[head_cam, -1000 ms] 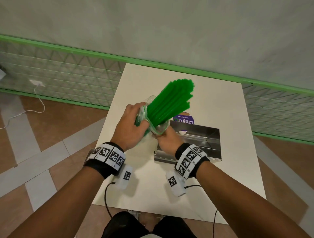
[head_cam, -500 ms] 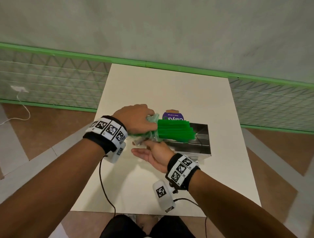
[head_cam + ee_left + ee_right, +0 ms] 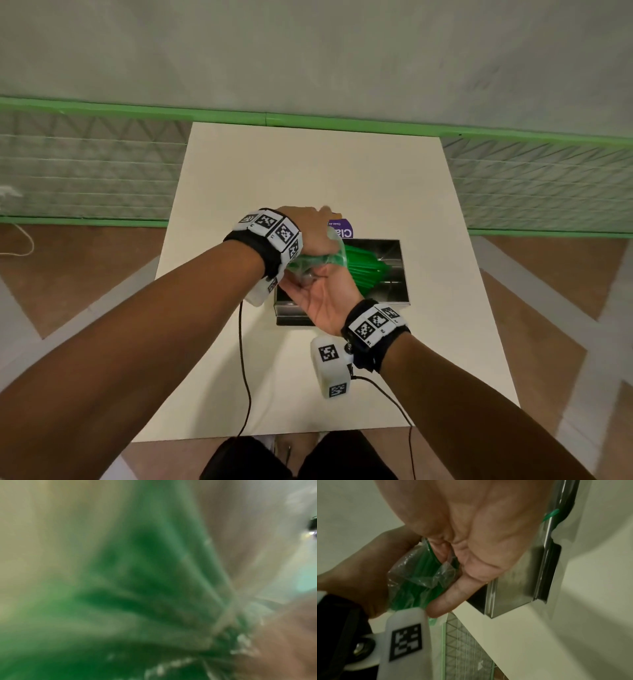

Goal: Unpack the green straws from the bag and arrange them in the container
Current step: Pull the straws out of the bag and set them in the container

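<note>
My left hand [image 3: 308, 233] grips a clear plastic bag [image 3: 308, 265] and tips it down to the right. A bundle of green straws [image 3: 363, 274] sticks out of the bag's mouth into the steel container [image 3: 404, 274]. My right hand [image 3: 322, 298] lies palm up under the bag, its fingers hidden beneath the bundle. In the right wrist view its straight thumb [image 3: 447, 601] presses on the crumpled bag [image 3: 412, 582] next to the left hand [image 3: 359, 574] and the container [image 3: 518, 585]. The left wrist view shows only a blurred green bag [image 3: 145, 588].
The container sits mid-table on a white table [image 3: 308, 171], with a purple printed label [image 3: 342, 229] just behind it. A green-trimmed wall panel runs along the table's far edge. Black cables [image 3: 245, 359] hang from both wrists over the table's near side.
The bundle swung from pointing up, through level, to pointing down into the container. My left hand rolled over on top of the bag and my right hand turned palm up beneath it.
</note>
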`<control>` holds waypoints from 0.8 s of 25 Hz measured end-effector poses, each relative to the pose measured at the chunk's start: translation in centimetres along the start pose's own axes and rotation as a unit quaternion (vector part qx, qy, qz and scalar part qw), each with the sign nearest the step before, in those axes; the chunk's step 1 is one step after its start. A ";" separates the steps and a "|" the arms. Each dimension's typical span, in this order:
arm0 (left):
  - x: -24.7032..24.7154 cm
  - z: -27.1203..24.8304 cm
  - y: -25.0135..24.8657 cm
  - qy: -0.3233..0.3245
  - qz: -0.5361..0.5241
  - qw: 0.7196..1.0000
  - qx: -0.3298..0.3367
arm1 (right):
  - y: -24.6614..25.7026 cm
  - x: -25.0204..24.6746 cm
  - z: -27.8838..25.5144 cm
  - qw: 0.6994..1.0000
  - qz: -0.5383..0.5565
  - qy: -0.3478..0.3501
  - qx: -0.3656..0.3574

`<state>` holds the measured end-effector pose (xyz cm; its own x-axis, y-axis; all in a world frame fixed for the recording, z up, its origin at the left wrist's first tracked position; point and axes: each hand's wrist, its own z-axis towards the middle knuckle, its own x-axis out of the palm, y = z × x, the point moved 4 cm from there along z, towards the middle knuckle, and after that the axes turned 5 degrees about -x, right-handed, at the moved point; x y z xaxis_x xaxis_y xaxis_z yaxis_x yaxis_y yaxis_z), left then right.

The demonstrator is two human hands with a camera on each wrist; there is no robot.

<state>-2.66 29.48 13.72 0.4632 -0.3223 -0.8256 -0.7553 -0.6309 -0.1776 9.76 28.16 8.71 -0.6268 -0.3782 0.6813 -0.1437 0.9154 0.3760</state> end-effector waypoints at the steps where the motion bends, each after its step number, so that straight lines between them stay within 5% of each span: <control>1: 0.0 0.2 -0.1 -0.013 -0.010 1.000 0.015 | 0.2 -0.3 0.2 1.000 0.002 -0.002 -0.002; 9: -1.5 -1.1 2.7 0.065 -0.134 0.988 0.043 | 0.1 -1.4 1.4 0.997 0.038 -0.065 -0.007; 16: 2.5 -0.5 0.2 -0.124 -0.211 0.968 -0.053 | -1.1 -0.6 1.3 0.997 -0.012 -0.065 0.031; 20: 1.7 -1.1 1.7 -0.233 -0.401 0.885 -0.044 | -0.9 -0.4 1.0 0.997 -0.054 -0.028 0.045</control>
<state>-2.68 27.11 12.57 0.5770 0.5675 -0.5874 -0.2222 -0.5830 -0.7815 9.40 27.66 7.47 -0.6457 -0.4689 0.6027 -0.2797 0.8796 0.3848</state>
